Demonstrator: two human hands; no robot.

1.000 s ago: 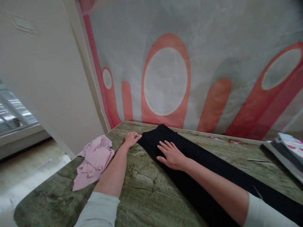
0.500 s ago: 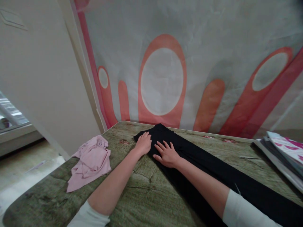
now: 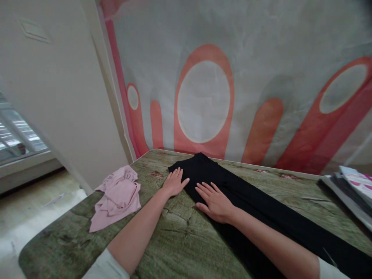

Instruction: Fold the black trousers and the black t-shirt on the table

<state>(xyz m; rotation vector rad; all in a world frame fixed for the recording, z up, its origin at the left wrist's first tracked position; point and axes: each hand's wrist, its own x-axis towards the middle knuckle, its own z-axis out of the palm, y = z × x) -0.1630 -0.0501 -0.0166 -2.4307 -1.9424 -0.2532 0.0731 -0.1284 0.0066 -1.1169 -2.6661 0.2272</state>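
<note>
Black trousers (image 3: 250, 197) lie stretched across the table, the waist end toward the back and the legs running to the lower right. My left hand (image 3: 174, 182) rests flat at the near left edge of the waist end, fingers extended and thumb apart. My right hand (image 3: 215, 203) lies palm down on the upper part of the trousers, its fingers stretched out. Neither hand grips the cloth. To the left of my left forearm is a crumpled pink garment (image 3: 117, 197) with some dark print near its top.
The wood-patterned table (image 3: 174, 240) has a rounded left corner. A stack of folded clothes (image 3: 348, 193) sits at its right side. Behind stands a wall (image 3: 255, 50) with pink and orange shapes. A white panel (image 3: 64, 85) rises at the left.
My left hand has drawn slightly back toward me and its thumb has spread. My right hand has slid a little nearer along the trousers. The view has shifted slightly left.
</note>
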